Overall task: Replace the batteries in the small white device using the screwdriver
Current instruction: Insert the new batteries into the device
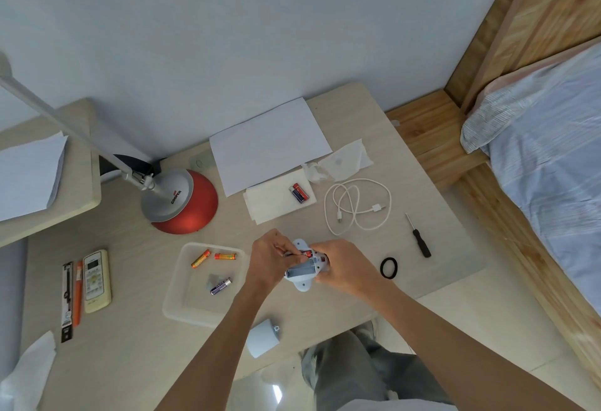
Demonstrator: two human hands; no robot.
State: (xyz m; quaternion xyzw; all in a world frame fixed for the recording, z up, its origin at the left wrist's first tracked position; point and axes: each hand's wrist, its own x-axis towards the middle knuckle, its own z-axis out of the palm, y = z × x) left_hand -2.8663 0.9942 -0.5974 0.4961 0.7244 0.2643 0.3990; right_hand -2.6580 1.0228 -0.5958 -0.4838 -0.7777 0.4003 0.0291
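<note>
Far left on the counter (130, 329) lie a black pen pack (67, 301), an orange pen (77, 293) and a pale remote (96, 280); their print is too small to read. Behind them stands a red lamp (185, 205), w/ "COOPER" on its grey top. Next is a clear tray (182, 308) w/ two orange batteries (214, 256) and one dark battery (221, 286); labels are too blurry to read. A white cover (261, 339) sits at the near edge of the counter, just below the hands.

The left hand (268, 259) has its grip narrow, fingertips pinched at a red battery (305, 253) in the small white device (304, 269). The right hand (346, 266) has its grip closed round the device's right side. The device is held just over the counter, battery box open and facing up; the near slot looks bare.

Behind, a white sheet (270, 144), then a paper w/ a red-and-blue battery pair (298, 192). Right of that, a white cable (356, 205), a black hair band (389, 268) and the screwdriver (419, 237), lying apart from the hands. Bare counter lies between the tray and the remote. A bed (549, 163) is close on the right.
</note>
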